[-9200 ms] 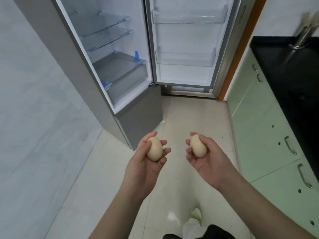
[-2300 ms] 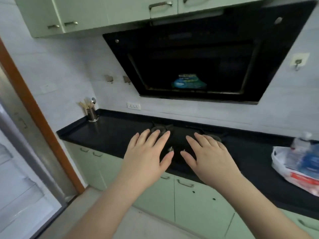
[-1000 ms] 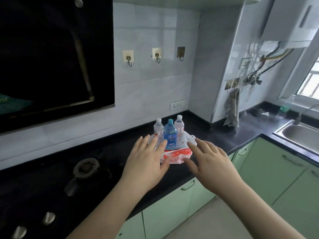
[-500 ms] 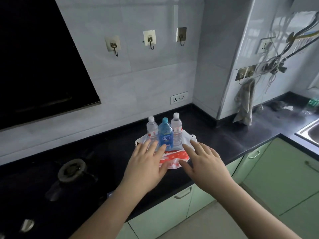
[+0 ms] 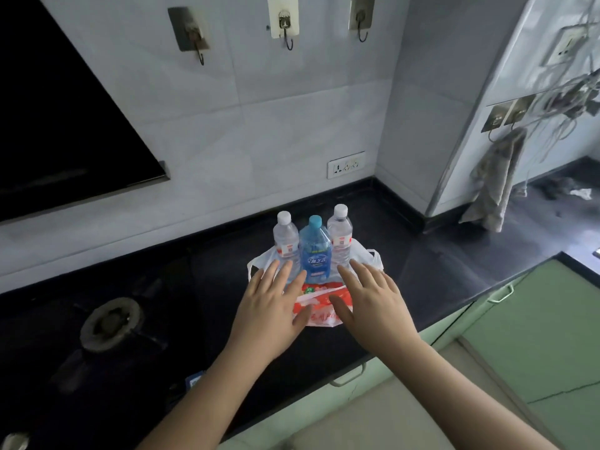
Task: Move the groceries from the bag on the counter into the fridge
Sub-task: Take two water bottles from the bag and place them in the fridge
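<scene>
- A gas burner [image 5: 110, 321] is sitting at the lower left of the frame, set into the black counter [image 5: 438, 264], well apart from the bag.
- The left hand [image 5: 272, 311] is hovering palm down at frame centre, fingers straight and spread wide, gripping nothing; whether it is touching the bag cannot be told.
- The left clear bottle [image 5: 286, 243] is standing upright just above the left hand's fingertips [image 5: 275, 266], which are overlapping its base in the picture.
- The blue bottle [image 5: 315, 251] is standing upright between the two hands, at the middle of the row.
- The white and red plastic bag [image 5: 319, 306] is lying on the counter at frame centre, spread flat beneath the bottles and showing between both thumbs.
- The right clear bottle [image 5: 340, 237] is standing upright just above the right hand's fingertips [image 5: 354, 265].
- The right hand [image 5: 373, 300] is hovering palm down, fingers straight and spread, holding nothing.
- A cloth [image 5: 496, 183] is hanging at the right of the frame.
</scene>
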Demonstrator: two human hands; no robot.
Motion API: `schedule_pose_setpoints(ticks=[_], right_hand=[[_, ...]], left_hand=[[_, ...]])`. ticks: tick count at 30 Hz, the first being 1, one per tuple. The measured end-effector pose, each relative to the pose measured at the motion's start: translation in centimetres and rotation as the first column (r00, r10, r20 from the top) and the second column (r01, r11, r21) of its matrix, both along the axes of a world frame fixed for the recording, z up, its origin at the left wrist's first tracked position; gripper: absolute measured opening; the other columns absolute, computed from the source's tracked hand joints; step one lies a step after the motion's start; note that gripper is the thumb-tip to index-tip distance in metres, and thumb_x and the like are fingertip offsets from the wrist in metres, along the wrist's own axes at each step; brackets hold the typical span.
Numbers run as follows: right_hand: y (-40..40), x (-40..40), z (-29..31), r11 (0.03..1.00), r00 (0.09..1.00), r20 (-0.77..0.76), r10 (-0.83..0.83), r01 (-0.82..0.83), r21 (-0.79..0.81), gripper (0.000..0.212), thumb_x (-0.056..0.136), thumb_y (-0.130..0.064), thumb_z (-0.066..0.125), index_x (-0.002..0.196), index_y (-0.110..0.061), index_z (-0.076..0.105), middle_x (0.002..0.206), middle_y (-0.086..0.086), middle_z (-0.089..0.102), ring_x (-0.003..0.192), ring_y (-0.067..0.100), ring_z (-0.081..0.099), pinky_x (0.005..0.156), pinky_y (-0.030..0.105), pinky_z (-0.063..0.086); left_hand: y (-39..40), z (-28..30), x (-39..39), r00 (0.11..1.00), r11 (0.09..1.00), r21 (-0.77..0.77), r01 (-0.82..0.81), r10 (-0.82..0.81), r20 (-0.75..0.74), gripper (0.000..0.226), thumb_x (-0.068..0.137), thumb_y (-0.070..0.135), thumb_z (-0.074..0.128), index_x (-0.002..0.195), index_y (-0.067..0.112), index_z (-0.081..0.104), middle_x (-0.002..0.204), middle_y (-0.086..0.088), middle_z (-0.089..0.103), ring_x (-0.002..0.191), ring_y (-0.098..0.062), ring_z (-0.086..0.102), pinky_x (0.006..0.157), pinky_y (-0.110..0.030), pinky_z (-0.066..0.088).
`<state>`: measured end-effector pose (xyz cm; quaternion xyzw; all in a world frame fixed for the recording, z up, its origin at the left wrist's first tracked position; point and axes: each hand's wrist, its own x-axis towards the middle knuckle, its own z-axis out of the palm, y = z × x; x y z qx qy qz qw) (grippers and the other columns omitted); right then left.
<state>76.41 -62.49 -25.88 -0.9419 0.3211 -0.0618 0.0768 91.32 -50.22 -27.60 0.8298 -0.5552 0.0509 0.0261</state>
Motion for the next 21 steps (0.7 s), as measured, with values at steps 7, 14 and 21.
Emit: schedule_pose_setpoints(ticks=[7, 14, 21], right_hand=[[-3.9, 3.5, -2.8, 0.998, 0.999, 0.003, -0.04, 0.04, -0.056, 0.058, 0.092, -0.052, 0.048, 0.139, -0.02, 0.047, 0.142, 0.008, 0.052, 0.132, 0.028, 0.047, 0.109, 0.044, 0.034], [-6.4, 6.0, -6.3, 0.994, 0.994, 0.038, -0.104, 0.105, -0.005, 0.055, 0.093, -0.047, 0.051, 0.137, -0.015, 0.05, 0.138, 0.006, 0.056, 0.127, 0.026, 0.051, 0.108, 0.042, 0.036], [-10.4, 6.5, -10.2, 0.988, 0.997, -0.074, -0.029, 0.039, 0.146, 0.063, 0.097, -0.049, 0.04, 0.15, -0.017, 0.03, 0.153, 0.001, 0.037, 0.141, 0.02, 0.032, 0.116, 0.033, 0.021]], left_hand=[[-3.6, -3.4, 4.8, 0.997, 1.0, 0.008, -0.014, 0.015, -0.078, 0.069, 0.093, 0.061, 0.018, 0.153, 0.027, 0.021, 0.162, -0.004, 0.017, 0.149, -0.025, 0.008, 0.113, -0.039, -0.004], [-6.2, -6.2, 7.2, 0.979, 0.998, 0.035, -0.044, 0.05, -0.196, 0.066, 0.096, 0.057, 0.034, 0.152, 0.024, 0.024, 0.162, -0.006, 0.013, 0.149, -0.023, 0.012, 0.115, -0.036, 0.008], [-7.6, -8.3, 6.6, 0.968, 0.997, 0.019, -0.077, 0.079, -0.238, 0.065, 0.092, 0.057, 0.032, 0.146, 0.02, 0.037, 0.152, -0.007, 0.038, 0.141, -0.023, 0.033, 0.112, -0.039, 0.031]])
